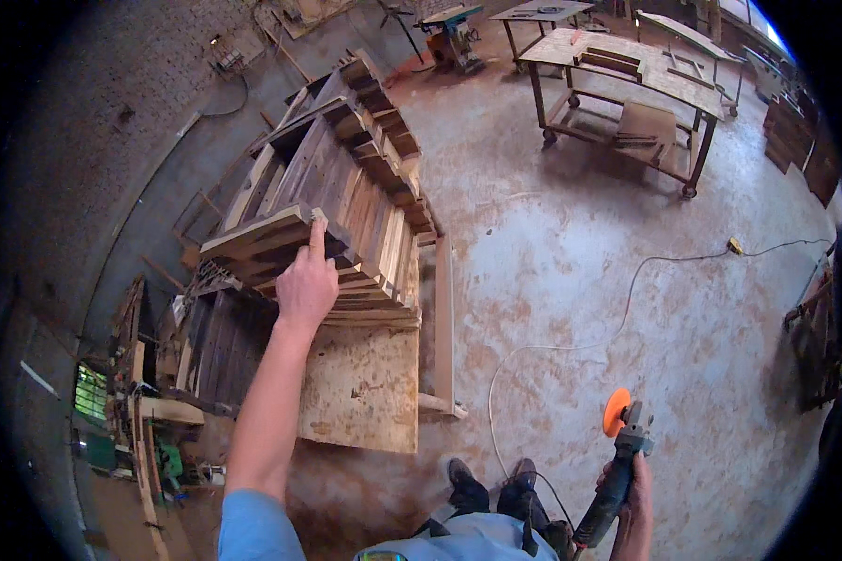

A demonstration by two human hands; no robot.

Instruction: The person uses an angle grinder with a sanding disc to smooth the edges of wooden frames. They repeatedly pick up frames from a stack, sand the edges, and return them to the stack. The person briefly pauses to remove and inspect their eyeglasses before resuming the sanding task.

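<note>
My left hand (308,286) reaches forward over a stack of wooden boards (332,178). Its index finger is stretched out, with the tip at the front corner of a thick board end (257,234); the other fingers are partly hidden behind the back of the hand. Low on the right, my right hand (638,491) is wrapped round the dark body of an angle grinder (612,491). An orange disc (616,412) sits at the grinder's head, held up away from the wood. Below the stack hangs a pale plywood panel (360,388).
A pale cord (571,349) curves across the concrete floor to a yellow connector (734,246). A wheeled workbench (627,70) stands at the far right. Wood scraps and a green machine (170,465) are at lower left. Dark panels (791,136) lean at the right.
</note>
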